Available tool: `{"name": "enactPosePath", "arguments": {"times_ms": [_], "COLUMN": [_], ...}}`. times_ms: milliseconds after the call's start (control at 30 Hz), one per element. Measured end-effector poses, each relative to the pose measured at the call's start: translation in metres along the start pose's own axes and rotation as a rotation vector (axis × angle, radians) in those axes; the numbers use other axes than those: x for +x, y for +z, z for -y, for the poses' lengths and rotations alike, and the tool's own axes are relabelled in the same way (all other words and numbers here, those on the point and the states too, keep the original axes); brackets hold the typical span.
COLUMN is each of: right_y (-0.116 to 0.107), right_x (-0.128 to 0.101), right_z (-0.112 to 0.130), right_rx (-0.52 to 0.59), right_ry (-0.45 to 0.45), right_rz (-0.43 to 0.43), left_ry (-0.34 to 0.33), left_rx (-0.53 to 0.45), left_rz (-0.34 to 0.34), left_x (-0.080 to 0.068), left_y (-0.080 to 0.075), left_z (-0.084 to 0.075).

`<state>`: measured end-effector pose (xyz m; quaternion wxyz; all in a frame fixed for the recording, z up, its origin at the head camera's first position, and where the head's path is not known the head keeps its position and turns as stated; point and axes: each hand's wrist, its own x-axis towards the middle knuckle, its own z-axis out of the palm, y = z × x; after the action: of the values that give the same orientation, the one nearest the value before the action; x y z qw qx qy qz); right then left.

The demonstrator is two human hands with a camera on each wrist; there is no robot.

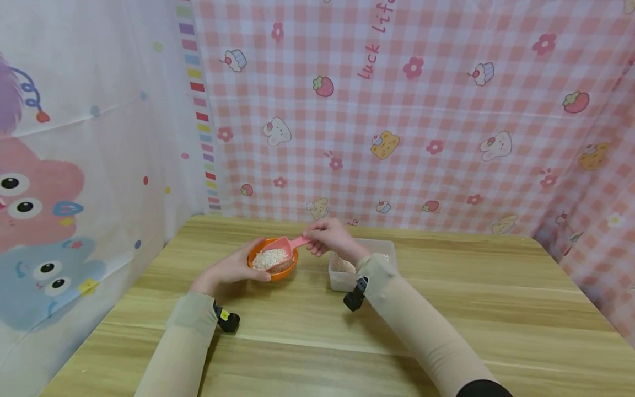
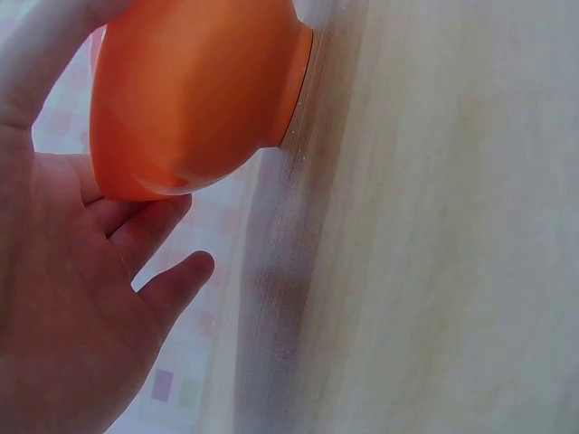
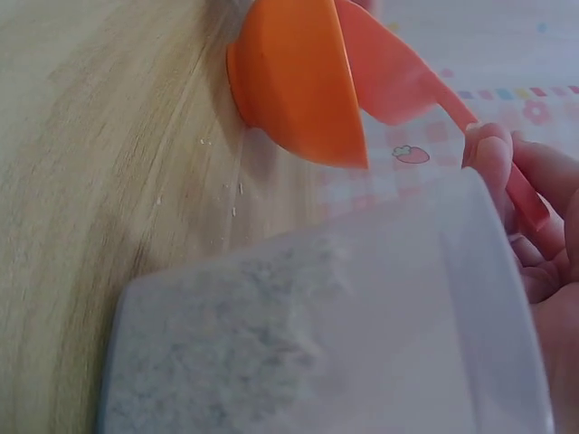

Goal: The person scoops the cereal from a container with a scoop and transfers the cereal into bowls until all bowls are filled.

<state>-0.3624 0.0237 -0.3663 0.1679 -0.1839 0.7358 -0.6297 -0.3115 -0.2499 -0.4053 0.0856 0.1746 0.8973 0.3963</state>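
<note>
- Two hands work at one orange bowl [image 1: 272, 263] in the head view: the left hand [image 1: 233, 270] cups the bowl's near side, fingers curled round its wall, and the bowl sits on the wooden table [image 1: 446, 309].
- In the same view the right hand [image 1: 329, 237] pinches the handle end of a pink scoop [image 1: 284, 247]; the scoop's bowl, out past the fingertips, lies over the orange bowl's rim, above pale grain [image 1: 269, 258] heaped inside.
- Just under the right wrist stands a clear plastic tub [image 1: 342, 278], beside the orange bowl and apart from it; more of the pale grain shows inside it.
- A pink checked cloth [image 1: 446, 110] with strawberries and cupcakes hangs behind the table.
- From the left wrist, the orange bowl [image 2: 194, 90] rests against the fingers of the left hand [image 2: 81, 298], its foot on the table [image 2: 452, 226]; the thumb runs up along the bowl's far side, the little finger stands free below it.
- From the right wrist, the fingertips of the right hand [image 3: 534, 208] close on the scoop's [image 3: 398, 77] handle, and the scoop reaches beyond them into the orange bowl [image 3: 294, 81].
- The plastic tub [image 3: 362, 334] fills the foreground close against that hand, grain piled at its lower end; a few crumbs lie on the table [image 3: 99, 163] between the tub and the bowl.
</note>
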Motion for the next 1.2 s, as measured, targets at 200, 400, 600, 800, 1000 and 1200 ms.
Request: {"name": "enactPosePath", "arguments": {"times_ms": [200, 400, 600, 800, 1000, 1200], "right_y": [-0.001, -0.002, -0.004, -0.008, -0.018, -0.027], "right_x": [-0.002, -0.003, -0.006, -0.009, -0.015, -0.017], "right_z": [-0.001, -0.002, -0.002, 0.001, 0.009, 0.017], "right_rx": [0.007, 0.023, 0.011, -0.072, -0.23, -0.342], "right_ry": [0.012, 0.016, 0.005, -0.045, -0.166, -0.235], "right_rz": [0.013, 0.022, 0.011, 0.024, 0.076, 0.067], "left_ry": [0.003, -0.002, 0.005, 0.012, -0.007, 0.008], "left_rx": [0.01, 0.009, -0.003, 0.011, 0.014, 0.018], "left_rz": [-0.005, -0.004, 0.001, 0.002, 0.004, 0.001], "left_x": [0.0, -0.001, 0.0, 0.001, 0.001, 0.001], "left_y": [0.001, 0.002, 0.002, 0.002, 0.003, 0.002], "left_z": [-0.001, -0.003, -0.002, -0.002, -0.001, 0.001]}}
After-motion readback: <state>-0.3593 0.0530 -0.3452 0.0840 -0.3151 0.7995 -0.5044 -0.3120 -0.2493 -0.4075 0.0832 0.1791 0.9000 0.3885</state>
